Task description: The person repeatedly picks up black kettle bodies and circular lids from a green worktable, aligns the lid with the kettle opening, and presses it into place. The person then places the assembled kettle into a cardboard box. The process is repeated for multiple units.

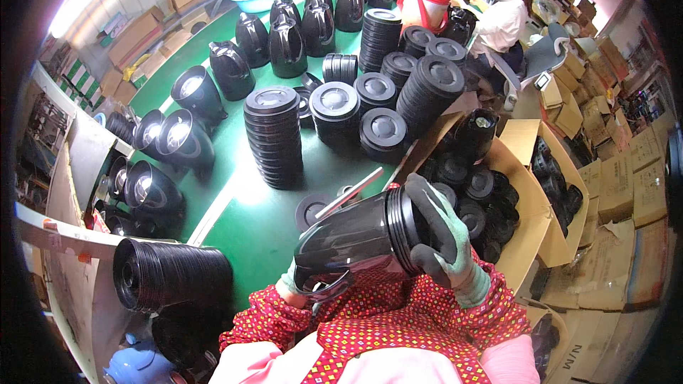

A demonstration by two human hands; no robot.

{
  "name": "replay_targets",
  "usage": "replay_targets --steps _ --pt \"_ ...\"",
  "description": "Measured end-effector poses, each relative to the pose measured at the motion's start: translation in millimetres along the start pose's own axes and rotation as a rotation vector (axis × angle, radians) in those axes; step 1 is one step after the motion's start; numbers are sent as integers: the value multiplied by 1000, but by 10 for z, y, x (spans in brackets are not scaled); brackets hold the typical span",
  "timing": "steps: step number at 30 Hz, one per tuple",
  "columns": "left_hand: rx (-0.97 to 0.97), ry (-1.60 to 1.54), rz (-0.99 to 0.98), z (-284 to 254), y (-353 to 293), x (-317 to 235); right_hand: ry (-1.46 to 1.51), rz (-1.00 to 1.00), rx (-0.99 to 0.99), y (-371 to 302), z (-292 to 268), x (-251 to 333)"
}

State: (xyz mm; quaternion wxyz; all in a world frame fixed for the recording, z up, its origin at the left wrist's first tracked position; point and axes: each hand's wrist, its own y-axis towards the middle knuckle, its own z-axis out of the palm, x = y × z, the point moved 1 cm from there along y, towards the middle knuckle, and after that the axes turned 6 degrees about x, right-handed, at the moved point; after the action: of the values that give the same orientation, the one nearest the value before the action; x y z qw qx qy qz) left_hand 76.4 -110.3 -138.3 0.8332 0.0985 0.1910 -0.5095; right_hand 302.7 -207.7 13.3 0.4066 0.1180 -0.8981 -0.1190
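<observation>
A glossy black jug body (pixel 348 238) lies tilted in front of my chest, its curved handle (pixel 324 286) toward the lower left. My left hand (pixel 289 283), in a pale glove, supports it from behind at the handle end; its fingers are mostly hidden. At the right end, my right hand (pixel 441 238), in a grey and green glove, wraps round a ribbed black screw-on base (pixel 403 229). This base sits against the jug's rim; I cannot tell how tightly. On the green table (pixel 267 231) just beyond lie a black disc (pixel 310 211) and a pale stick (pixel 348 192).
Stacks of round black bases (pixel 272 139) stand ahead. Upright black jugs (pixel 287 46) fill the far side, with a red-and-white jug (pixel 425 0) among them. Open jug shells (pixel 185 139) lie left. A carton (pixel 523 203) of black parts borders my right; a person (pixel 501 18) sits beyond.
</observation>
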Motion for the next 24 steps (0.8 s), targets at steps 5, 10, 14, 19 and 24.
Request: replay_targets --steps 5,10,14,19,24 --pt "10 9 -20 125 -109 120 -4 -16 -50 -252 -56 161" --pt "16 -4 -151 186 -104 194 -36 -150 -71 -546 -196 178" --pt "14 65 -146 279 -87 277 -3 -154 -85 -782 -300 203" --pt "-16 263 -108 389 -66 297 777 129 -315 -979 -178 303" --pt "-43 459 -64 453 -61 266 596 239 -310 -1099 -295 306"
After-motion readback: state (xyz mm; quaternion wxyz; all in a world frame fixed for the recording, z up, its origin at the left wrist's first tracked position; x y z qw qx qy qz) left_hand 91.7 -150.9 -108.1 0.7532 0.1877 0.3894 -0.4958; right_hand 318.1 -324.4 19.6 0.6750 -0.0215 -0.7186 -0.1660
